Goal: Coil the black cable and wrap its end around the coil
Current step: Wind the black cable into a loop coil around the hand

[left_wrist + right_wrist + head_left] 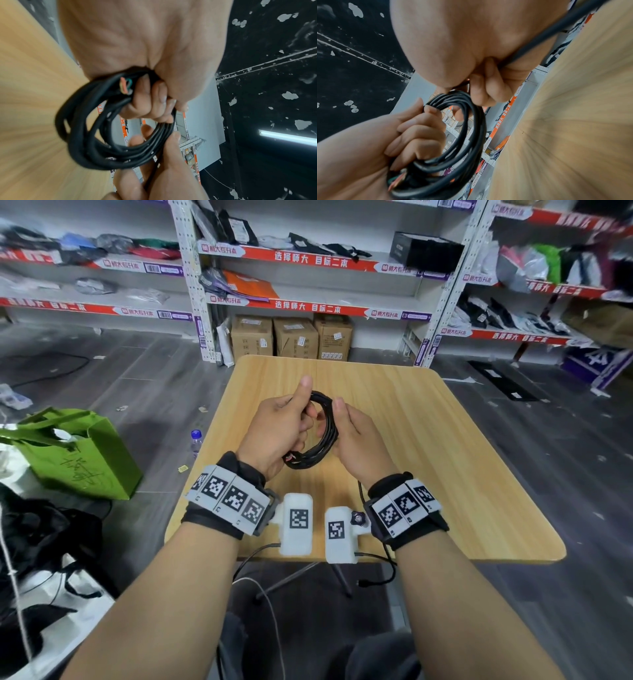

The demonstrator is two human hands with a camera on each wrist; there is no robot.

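Note:
The black cable (327, 436) is wound into a coil of several loops, held in the air above the wooden table (445, 446). My left hand (279, 426) grips the coil's left side with curled fingers, thumb up. My right hand (352, 436) holds the coil's right side, and a free strand of cable (556, 28) runs out of its palm past the wrist. In the left wrist view the coil (96, 135) shows a cut end with coloured wires (125, 85) next to my left fingers (147, 100). The right wrist view shows the coil (471, 129) in my left hand (412, 136).
The table edge nearest me lies under my wrists. A green bag (78, 453) and a small bottle (196, 441) stand on the floor at the left. Shelves with packets and cardboard boxes (291, 337) line the far wall.

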